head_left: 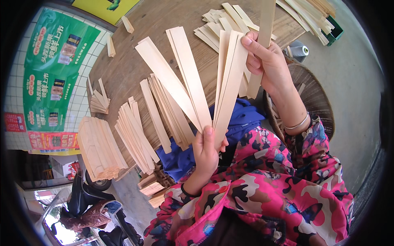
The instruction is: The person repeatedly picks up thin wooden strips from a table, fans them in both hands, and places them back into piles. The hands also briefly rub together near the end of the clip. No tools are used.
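My left hand (207,153) grips the lower ends of several thin, pale wooden strips (190,86) that fan out upward. My right hand (264,58) is raised at the upper right, with a long wooden strip (266,24) held between its fingers; its thumb touches the top of the fan's rightmost strips. Beneath and to the left of the fan, more strips (169,110) lie in loose groups on the wooden table (123,77). A thick stack of strips (100,147) rests at the table's left corner. Behind my right hand, a messy pile of strips (212,30) lies on the table.
Blue cloth (177,160) lies over my lap at the table edge. A woven basket (320,95) with some strips inside stands at the right, near a cone of thread (298,51). A green container (335,30) is at the upper right. Bundled strips (152,186) sit below the table.
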`<state>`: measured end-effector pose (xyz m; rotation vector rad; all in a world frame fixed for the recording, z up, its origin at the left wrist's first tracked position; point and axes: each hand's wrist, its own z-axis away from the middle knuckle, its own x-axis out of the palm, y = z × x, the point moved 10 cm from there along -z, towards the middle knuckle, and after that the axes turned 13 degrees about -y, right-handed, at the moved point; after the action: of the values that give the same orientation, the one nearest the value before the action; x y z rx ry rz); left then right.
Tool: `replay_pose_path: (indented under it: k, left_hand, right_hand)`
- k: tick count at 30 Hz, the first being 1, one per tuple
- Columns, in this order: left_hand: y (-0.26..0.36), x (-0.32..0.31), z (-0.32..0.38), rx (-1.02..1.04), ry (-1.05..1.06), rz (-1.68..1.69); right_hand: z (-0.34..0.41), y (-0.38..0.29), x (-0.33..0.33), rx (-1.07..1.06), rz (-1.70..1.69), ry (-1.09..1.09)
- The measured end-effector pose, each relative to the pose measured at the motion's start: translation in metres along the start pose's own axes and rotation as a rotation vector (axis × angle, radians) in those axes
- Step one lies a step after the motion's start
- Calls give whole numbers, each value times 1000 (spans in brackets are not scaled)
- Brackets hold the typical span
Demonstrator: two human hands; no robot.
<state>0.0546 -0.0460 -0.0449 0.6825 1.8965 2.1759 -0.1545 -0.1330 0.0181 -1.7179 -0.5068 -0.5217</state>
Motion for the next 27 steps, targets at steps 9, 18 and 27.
replay_pose_path:
  k: [9,18,27]
  left_hand:
    - [18,-12,2,125,124,-207]
    - [40,-20,2,209,175,-191]
    - [49,-41,3,245,247,-159]
  right_hand:
    - [37,55,44,274,-60,-85]
    - [45,74,69,224,-84,-71]
    - [62,100,71,234,-111,-35]
